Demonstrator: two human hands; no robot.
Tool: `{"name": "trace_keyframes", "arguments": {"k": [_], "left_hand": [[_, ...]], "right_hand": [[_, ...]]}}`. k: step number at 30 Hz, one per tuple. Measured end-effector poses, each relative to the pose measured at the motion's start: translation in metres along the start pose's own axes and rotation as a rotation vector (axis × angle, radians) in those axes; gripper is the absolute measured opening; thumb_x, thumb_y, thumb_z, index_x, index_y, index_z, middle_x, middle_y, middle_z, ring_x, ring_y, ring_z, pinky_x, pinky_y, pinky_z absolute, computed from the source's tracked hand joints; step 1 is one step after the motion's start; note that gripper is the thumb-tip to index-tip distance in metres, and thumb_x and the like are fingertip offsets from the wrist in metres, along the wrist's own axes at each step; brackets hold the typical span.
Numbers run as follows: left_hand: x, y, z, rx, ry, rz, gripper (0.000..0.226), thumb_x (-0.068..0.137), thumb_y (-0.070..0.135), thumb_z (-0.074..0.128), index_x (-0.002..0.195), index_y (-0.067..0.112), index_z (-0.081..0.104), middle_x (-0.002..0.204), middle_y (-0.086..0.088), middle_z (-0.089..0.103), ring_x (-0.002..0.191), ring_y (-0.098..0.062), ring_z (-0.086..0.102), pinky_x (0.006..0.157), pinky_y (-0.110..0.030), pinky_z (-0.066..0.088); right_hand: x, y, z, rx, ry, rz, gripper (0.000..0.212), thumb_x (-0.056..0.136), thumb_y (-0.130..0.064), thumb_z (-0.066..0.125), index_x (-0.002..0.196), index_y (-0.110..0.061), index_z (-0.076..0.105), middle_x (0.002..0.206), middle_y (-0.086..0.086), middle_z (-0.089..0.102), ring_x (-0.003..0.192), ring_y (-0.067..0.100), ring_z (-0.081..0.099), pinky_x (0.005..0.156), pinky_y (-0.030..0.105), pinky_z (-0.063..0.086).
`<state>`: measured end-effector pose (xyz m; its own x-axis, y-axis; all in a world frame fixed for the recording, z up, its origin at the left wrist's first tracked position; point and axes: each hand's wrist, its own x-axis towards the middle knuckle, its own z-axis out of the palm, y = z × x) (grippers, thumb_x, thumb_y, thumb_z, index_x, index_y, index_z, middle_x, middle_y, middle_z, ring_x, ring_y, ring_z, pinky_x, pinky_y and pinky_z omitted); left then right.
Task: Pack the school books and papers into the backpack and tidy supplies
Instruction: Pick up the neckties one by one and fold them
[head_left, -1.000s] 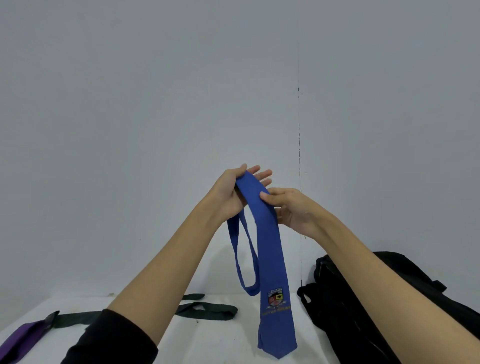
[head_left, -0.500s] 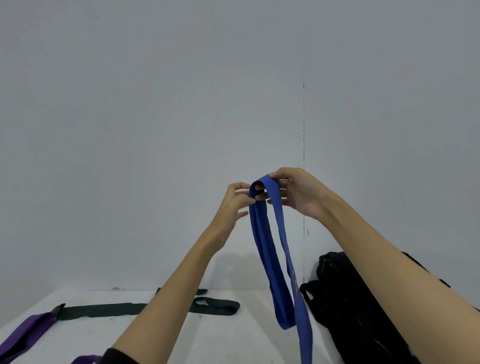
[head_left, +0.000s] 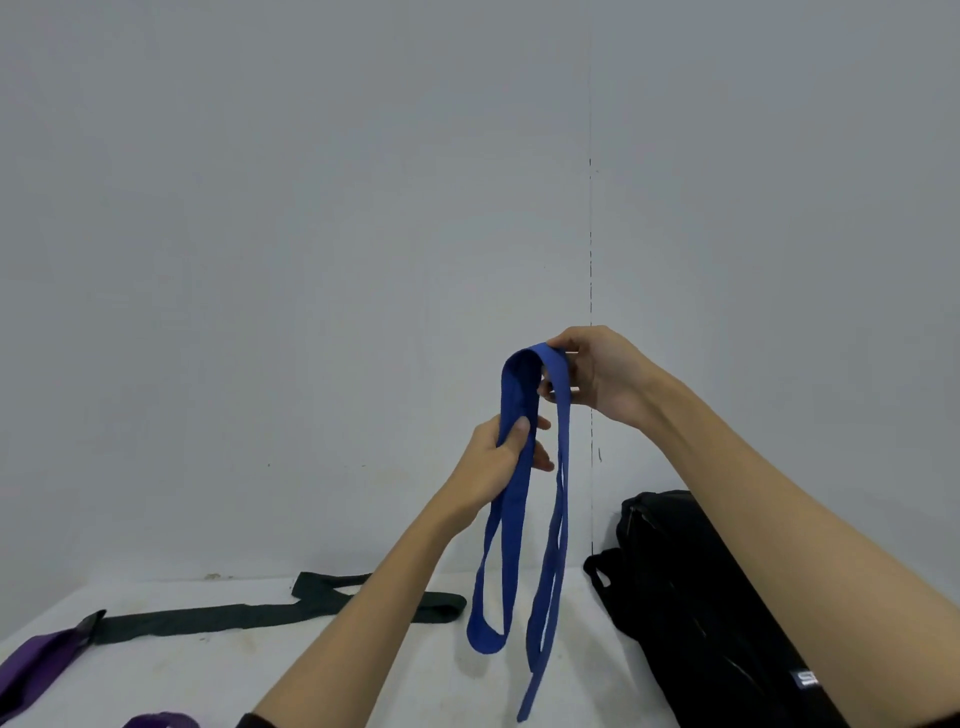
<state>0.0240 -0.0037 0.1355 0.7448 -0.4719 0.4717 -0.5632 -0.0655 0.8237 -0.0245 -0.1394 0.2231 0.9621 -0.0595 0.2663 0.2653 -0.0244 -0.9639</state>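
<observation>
A blue necktie (head_left: 511, 519) hangs folded in loops above the white table (head_left: 218, 670). My right hand (head_left: 597, 379) pinches the tie's top fold, held up in front of the wall. Lower and to the left, my left hand (head_left: 498, 457) grips the hanging strands, thumb on the near side. The tie's ends dangle down to just above the table. A black backpack (head_left: 691, 597) lies on the table at the right, partly behind my right forearm.
A dark green tie (head_left: 218, 616) lies flat along the table's back. A purple tie (head_left: 31, 660) lies at the left edge, with another purple piece (head_left: 161, 721) at the bottom edge. A plain grey wall stands close behind the table.
My left hand slid down the tie from the top fold and now grips the strands lower. The right hand kept the top fold. The tie hangs in longer loops.
</observation>
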Motion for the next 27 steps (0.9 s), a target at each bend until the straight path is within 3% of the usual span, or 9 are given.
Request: {"name": "trace_keyframes", "arguments": {"k": [6,10,14,23,27], "left_hand": [[-0.008,-0.022,0.01,0.011,0.002,-0.01,0.02,0.104,0.018,0.031,0.106,0.019,0.051,0.075,0.004,0.065,0.073,-0.002,0.066,0.067,-0.012,0.049],[-0.015,-0.039,0.014,-0.044,0.117,0.005,0.025,0.104,0.025,0.029,0.092,0.021,0.051,0.063,0.003,0.052,0.06,-0.003,0.061,0.068,-0.021,0.05],[-0.03,-0.06,0.021,-0.039,0.199,-0.022,0.023,0.101,0.03,0.036,0.087,0.021,0.051,0.06,0.003,0.048,0.053,-0.004,0.05,0.059,-0.016,0.048],[-0.05,-0.094,0.021,0.104,0.175,-0.111,0.025,0.101,0.02,0.037,0.079,0.022,0.047,0.065,0.006,0.047,0.053,-0.005,0.044,0.053,-0.009,0.04],[-0.051,-0.097,0.019,0.125,0.157,-0.161,0.027,0.101,0.027,0.037,0.076,0.02,0.046,0.061,0.007,0.043,0.049,-0.005,0.04,0.047,-0.009,0.037]], "right_hand": [[0.005,0.002,0.006,0.051,0.065,-0.01,0.021,0.086,-0.011,0.043,0.074,-0.005,0.059,0.065,0.007,0.066,0.061,0.021,0.062,0.072,0.034,0.053],[0.006,0.002,0.008,0.066,0.08,-0.017,0.024,0.086,-0.011,0.041,0.072,-0.006,0.059,0.063,0.006,0.064,0.062,0.022,0.06,0.078,0.036,0.05],[0.006,0.001,0.009,0.112,0.1,-0.047,0.025,0.087,-0.011,0.04,0.07,-0.007,0.058,0.06,0.004,0.062,0.058,0.022,0.059,0.076,0.035,0.049],[0.006,-0.01,0.006,0.186,0.154,-0.111,0.023,0.088,-0.012,0.039,0.072,-0.008,0.056,0.063,0.004,0.059,0.057,0.02,0.058,0.069,0.031,0.047],[0.006,-0.017,0.005,0.227,0.166,-0.125,0.023,0.089,-0.013,0.04,0.073,-0.007,0.055,0.062,0.004,0.058,0.055,0.02,0.057,0.07,0.031,0.048]]}}
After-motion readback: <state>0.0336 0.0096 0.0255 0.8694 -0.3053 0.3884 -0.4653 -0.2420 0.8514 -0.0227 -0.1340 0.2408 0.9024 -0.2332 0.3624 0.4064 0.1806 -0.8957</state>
